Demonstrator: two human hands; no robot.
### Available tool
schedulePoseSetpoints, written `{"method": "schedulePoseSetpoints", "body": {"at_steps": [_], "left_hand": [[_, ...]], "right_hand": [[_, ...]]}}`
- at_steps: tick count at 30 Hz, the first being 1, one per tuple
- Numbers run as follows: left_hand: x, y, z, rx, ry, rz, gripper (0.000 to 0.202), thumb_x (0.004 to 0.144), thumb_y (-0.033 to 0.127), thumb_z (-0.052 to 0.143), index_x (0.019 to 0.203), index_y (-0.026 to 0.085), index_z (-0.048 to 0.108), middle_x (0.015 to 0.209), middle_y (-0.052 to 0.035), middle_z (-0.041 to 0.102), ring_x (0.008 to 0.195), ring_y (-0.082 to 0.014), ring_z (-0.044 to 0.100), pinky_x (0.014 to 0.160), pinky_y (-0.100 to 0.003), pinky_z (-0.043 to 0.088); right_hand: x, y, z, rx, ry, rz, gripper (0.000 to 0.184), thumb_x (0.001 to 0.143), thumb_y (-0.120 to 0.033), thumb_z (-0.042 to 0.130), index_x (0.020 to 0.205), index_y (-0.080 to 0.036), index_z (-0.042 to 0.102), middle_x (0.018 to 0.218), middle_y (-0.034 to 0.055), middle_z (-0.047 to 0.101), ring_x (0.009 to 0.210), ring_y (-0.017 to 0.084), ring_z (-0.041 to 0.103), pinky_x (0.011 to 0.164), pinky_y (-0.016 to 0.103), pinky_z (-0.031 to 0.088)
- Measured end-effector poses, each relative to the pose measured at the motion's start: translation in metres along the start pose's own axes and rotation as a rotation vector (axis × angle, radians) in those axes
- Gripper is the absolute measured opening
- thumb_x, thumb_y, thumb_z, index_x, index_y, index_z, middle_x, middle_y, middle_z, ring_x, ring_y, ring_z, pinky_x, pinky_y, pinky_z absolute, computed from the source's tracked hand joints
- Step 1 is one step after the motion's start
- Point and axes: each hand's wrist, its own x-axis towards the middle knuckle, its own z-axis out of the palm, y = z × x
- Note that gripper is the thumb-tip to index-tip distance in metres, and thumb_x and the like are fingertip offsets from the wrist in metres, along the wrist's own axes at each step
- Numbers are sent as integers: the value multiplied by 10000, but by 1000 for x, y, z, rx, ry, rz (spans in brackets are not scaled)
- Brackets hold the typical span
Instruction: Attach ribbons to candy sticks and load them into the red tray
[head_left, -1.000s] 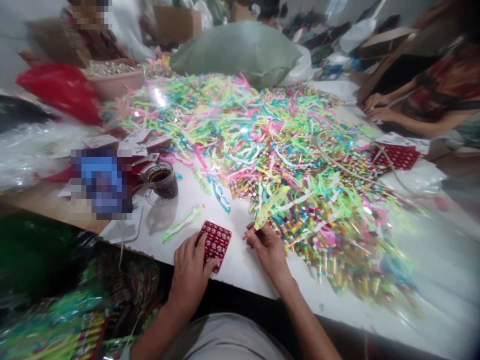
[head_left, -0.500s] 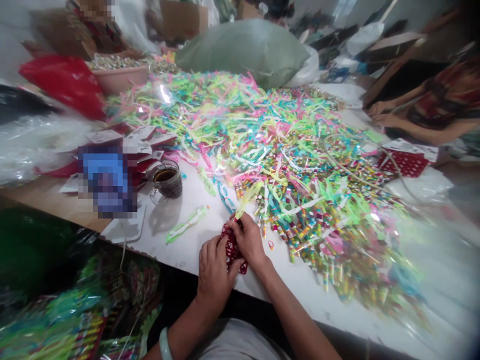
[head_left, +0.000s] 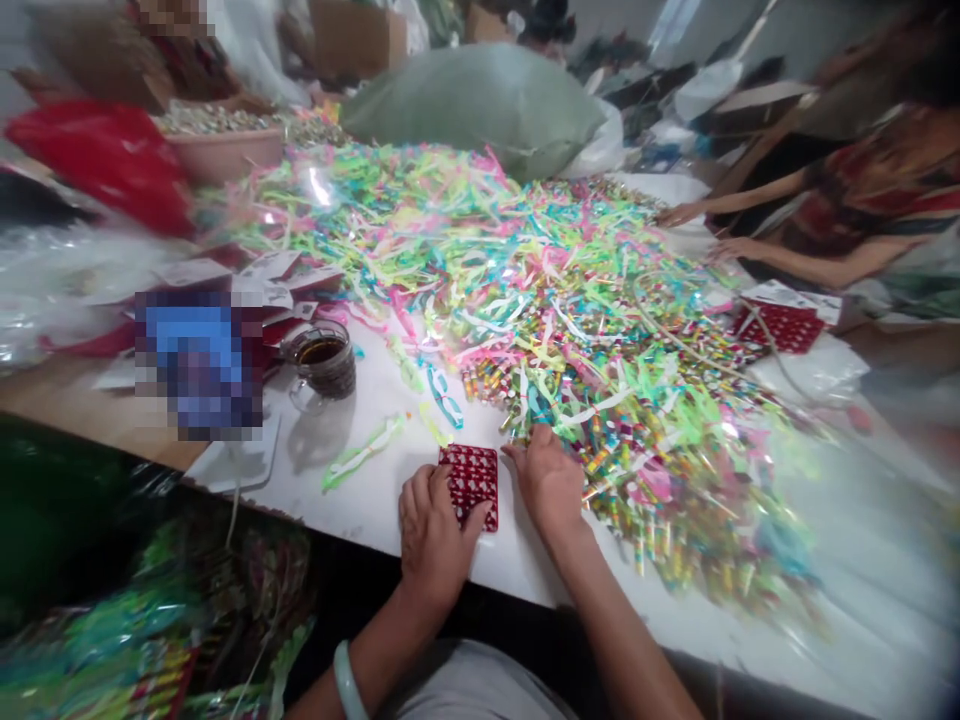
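My left hand (head_left: 437, 520) grips a small red card (head_left: 474, 478) with white patterns, thumb across its lower right and fingers along its left side. The card lies on the white table. My right hand (head_left: 551, 478) is at the near edge of a big heap of striped sticks (head_left: 600, 460) with coloured ribbons. Its thumb points left, apart from the curled fingers, and I see nothing held there. Left of the heap lie a loose blue-and-white ribbon (head_left: 445, 397) and a green-and-white ribbon (head_left: 364, 452).
A glass mug of dark drink (head_left: 324, 362) and a pixelated screen (head_left: 199, 365) stand to my left. Behind the heap rests a large green sack (head_left: 472, 105). Another person's arms (head_left: 825, 262) reach in from the right, near more red cards (head_left: 780, 322). A pink tub (head_left: 225, 150) stands far left.
My right hand has left the red card and moved right to the heap. The card now lies flatter and more exposed under my left hand. The other person's arm reaches further over the table.
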Motion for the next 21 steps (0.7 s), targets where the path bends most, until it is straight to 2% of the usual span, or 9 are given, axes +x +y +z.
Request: {"method": "schedulePoseSetpoints", "body": {"at_steps": [3, 6, 9, 12, 16, 18, 21], "left_hand": [[0, -3, -3, -36, -14, -7, 586, 804, 470, 578, 1241, 123, 401, 1191, -190, 495, 1131, -348, 468, 928, -557, 425], [-5, -12, -4, -82, -44, 35, 517, 848, 430, 528, 1259, 150, 389, 1220, -177, 491, 1154, -320, 467, 952, -533, 429], [-9, -19, -5, -82, -28, 77, 476, 862, 401, 516, 1247, 145, 406, 1210, -177, 510, 1158, -317, 463, 976, -539, 410], [-5, -23, -8, -164, -28, 59, 426, 875, 377, 505, 1230, 158, 419, 1177, -159, 522, 1118, -289, 497, 955, -498, 438], [24, -26, -13, -308, -4, -13, 314, 901, 340, 460, 1173, 185, 452, 1058, -98, 551, 915, -199, 567, 828, -369, 497], [42, -27, -11, -290, 10, -5, 255, 893, 364, 472, 1076, 192, 507, 970, -72, 575, 872, -200, 573, 785, -355, 494], [63, -27, -4, -184, -33, 33, 206, 870, 381, 513, 918, 187, 563, 851, -56, 600, 840, -221, 587, 737, -351, 490]], "right_hand": [[6, 7, 0, 102, -112, 40, 119, 857, -289, 512, 887, -174, 515, 694, 62, 616, 555, 175, 556, 507, 277, 334], [7, 0, 2, 505, -173, 126, 155, 850, -323, 496, 940, -197, 495, 718, 20, 606, 598, 168, 586, 560, 280, 407], [4, -16, 8, 916, -242, 176, 217, 815, -353, 533, 970, -219, 463, 687, -33, 558, 564, 138, 575, 554, 266, 441], [-1, -35, 17, 1153, -309, 190, 195, 808, -347, 537, 935, -233, 441, 630, -64, 515, 540, 126, 553, 538, 256, 442], [-8, -47, 26, 1170, -258, 198, 154, 836, -369, 507, 829, -236, 429, 634, -53, 523, 579, 120, 532, 562, 249, 441], [-11, -48, 30, 1140, -206, 210, 159, 849, -381, 493, 838, -235, 429, 644, -51, 524, 590, 120, 518, 572, 250, 438], [-15, -45, 35, 1149, -147, 223, 167, 861, -391, 483, 890, -233, 439, 680, -47, 524, 601, 118, 502, 584, 253, 433]]}}
